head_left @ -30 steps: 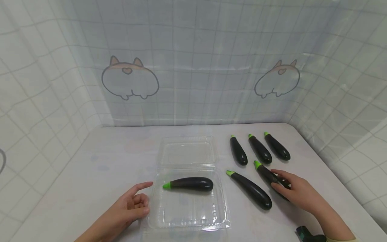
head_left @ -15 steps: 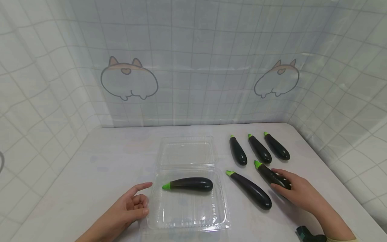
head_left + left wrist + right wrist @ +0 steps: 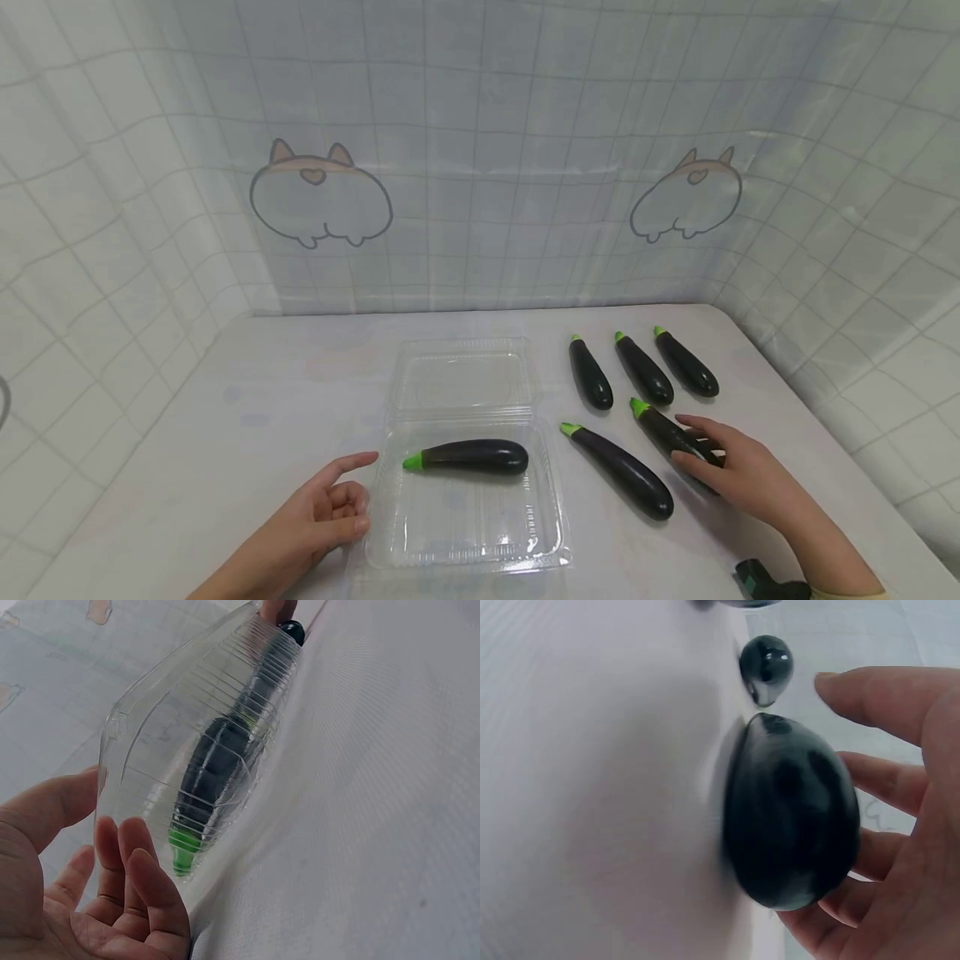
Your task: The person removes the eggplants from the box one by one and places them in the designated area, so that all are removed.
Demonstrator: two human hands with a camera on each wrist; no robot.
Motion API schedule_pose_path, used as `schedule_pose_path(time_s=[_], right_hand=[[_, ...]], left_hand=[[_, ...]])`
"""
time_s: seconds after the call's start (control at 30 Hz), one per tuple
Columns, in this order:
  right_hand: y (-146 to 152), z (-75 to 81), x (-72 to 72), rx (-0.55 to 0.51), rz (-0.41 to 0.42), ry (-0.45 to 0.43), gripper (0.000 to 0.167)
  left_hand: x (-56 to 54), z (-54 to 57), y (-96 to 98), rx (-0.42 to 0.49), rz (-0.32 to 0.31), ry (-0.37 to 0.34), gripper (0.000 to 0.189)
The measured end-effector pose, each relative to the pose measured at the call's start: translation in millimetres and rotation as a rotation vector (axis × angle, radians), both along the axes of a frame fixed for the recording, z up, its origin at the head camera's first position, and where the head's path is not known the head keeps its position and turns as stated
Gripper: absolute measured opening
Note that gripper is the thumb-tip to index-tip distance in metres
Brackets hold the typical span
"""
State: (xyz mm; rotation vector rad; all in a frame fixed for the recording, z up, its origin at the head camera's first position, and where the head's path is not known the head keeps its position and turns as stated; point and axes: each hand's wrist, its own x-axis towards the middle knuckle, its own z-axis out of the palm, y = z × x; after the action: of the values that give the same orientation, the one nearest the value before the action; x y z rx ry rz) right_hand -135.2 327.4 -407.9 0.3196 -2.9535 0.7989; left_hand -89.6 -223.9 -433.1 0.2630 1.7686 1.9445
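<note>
A clear plastic clamshell box (image 3: 457, 521) lies open on the table, one dark eggplant (image 3: 472, 457) with a green stem inside it. Beside the box's left edge rests my left hand (image 3: 318, 512), index finger stretched out and the other fingers loosely bent. In the left wrist view its fingertips (image 3: 135, 832) are right at the box's clear wall. My right hand (image 3: 738, 467) arches over another eggplant (image 3: 667, 433) on the right of the table. The right wrist view shows a gap between the thumb (image 3: 877, 697) and this eggplant; its other fingers lie loosely along the far side.
One eggplant (image 3: 622, 473) lies between the box and my right hand. Behind, at the back right, three more lie in a row, the middle one (image 3: 645, 370) among them. A grid-patterned curtain (image 3: 480, 167) surrounds the table. A dark device (image 3: 768, 581) sits by my right wrist.
The fingers of my right hand have lifted very slightly above the eggplant. The left hand, the box and the eggplants stay where they were.
</note>
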Motion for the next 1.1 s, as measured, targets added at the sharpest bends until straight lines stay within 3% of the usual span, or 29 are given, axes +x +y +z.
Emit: schedule_pose_path(time_s=[0.47, 0.77, 1.1], right_hand=[[-16, 27.6, 3.7, -0.031, 0.031, 0.099, 0.061], [-52, 48.9, -11.5, 0.046, 0.172, 0.213, 0.056], [-109, 65.6, -25.6, 0.099, 0.328, 0.197, 0.055]], left_hand=[[0.1, 2.8, -0.2, -0.026, 0.025, -0.007, 0.075], [-0.5, 0.2, 1.6, -0.035, 0.037, -0.021, 0.076], [1.4, -1.7, 2.5, -0.021, 0.043, -0.007, 0.076]])
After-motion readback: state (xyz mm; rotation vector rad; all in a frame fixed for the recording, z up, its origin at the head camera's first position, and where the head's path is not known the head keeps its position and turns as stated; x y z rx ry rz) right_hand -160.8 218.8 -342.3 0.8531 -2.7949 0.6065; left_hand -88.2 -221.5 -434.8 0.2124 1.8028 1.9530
